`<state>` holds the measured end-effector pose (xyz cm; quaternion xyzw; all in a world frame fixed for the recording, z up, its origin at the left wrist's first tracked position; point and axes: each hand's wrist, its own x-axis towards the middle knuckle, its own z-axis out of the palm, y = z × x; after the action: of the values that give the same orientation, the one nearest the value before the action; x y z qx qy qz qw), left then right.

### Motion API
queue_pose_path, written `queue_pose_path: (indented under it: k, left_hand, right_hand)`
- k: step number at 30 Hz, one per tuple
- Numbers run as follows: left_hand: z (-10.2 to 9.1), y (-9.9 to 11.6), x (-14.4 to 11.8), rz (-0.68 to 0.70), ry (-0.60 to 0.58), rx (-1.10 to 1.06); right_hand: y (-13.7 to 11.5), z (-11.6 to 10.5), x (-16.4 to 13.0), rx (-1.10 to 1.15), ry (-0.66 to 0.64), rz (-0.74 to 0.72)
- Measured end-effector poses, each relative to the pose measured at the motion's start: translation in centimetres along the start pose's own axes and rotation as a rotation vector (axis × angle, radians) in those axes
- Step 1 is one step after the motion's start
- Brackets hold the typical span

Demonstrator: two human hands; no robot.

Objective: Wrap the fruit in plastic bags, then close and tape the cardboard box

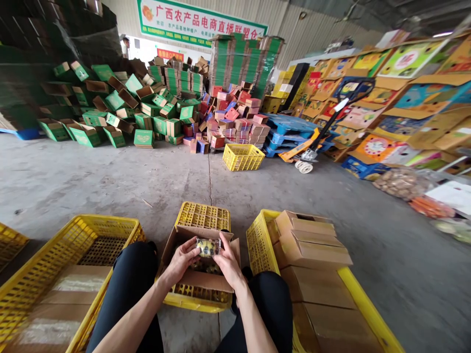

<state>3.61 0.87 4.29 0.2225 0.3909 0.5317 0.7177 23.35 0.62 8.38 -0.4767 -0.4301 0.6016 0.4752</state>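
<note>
Between my two hands is a small clear plastic pack (208, 247) with yellowish and dark contents; I cannot make out what they are. My left hand (184, 259) pinches its left end, and my right hand (227, 262) grips its right end with thumb and fingers. The pack is held over an open cardboard box (206, 280), whose flaps stand outward. Similar packs lie inside, partly hidden by my hands. That box rests on an upturned yellow crate (203, 215) between my knees.
A yellow crate (121, 223) with taped cartons is at left; another (263, 245) holds closed brown cartons (327, 294) at right. Farther off are a yellow crate (243, 158), a pallet jack (312, 142), blue pallets (287, 125), piled green boxes (143, 138) and stacked fruit cartons (379, 147).
</note>
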Motion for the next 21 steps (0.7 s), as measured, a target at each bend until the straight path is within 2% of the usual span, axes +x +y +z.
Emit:
queue_pose_path:
  k: [3, 6, 14, 21]
  left_hand:
    - [0.01, -0.11, -0.07, 0.029, -0.030, 0.014]
    - [0.04, -0.22, -0.10, 0.061, -0.053, 0.026]
    - [-0.11, -0.25, -0.06, 0.112, -0.126, 0.067]
    - [-0.39, -0.70, 0.08, 0.093, -0.057, -0.003]
  right_hand:
    - [0.01, -0.16, -0.06, 0.060, -0.049, 0.096]
    - [-0.03, -0.43, 0.00, 0.075, -0.077, 0.129]
    - [-0.05, -0.76, 0.18, 0.087, -0.102, 0.103]
    - [-0.67, -0.78, 0.05, -0.013, -0.121, 0.034]
